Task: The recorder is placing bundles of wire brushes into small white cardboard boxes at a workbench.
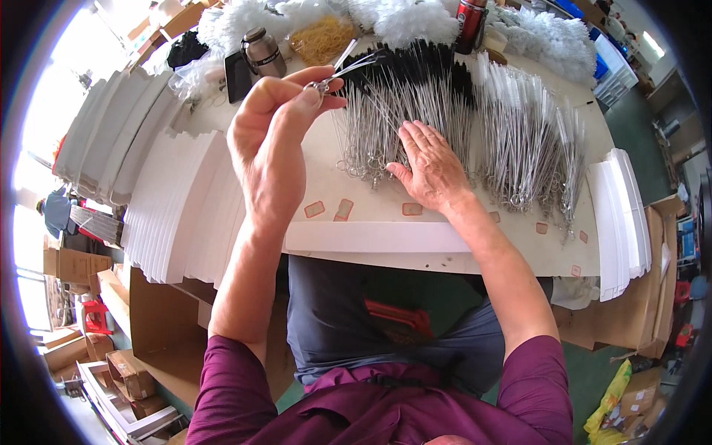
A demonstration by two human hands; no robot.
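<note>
My left hand (278,122) is raised over the table, thumb and fingers closed on the looped ends of a few thin wire brushes (347,69), their stems pointing up and to the right. My right hand (430,165) lies with outstretched fingers on the lower part of a pile of black-bristled wire brushes (423,78), near their metal loops. To the right of it spreads another pile of wire brushes with white bristles (523,133). A long flat white box (378,236) lies along the table's front edge, below both hands.
Stacks of long white boxes (167,200) cover the left side, and another stack (619,222) the right edge. At the back are a metal flask (263,53), a red flask (470,26), yellow rubber bands (322,41) and bagged white bundles (408,21). Cardboard boxes (167,326) stand beside my legs.
</note>
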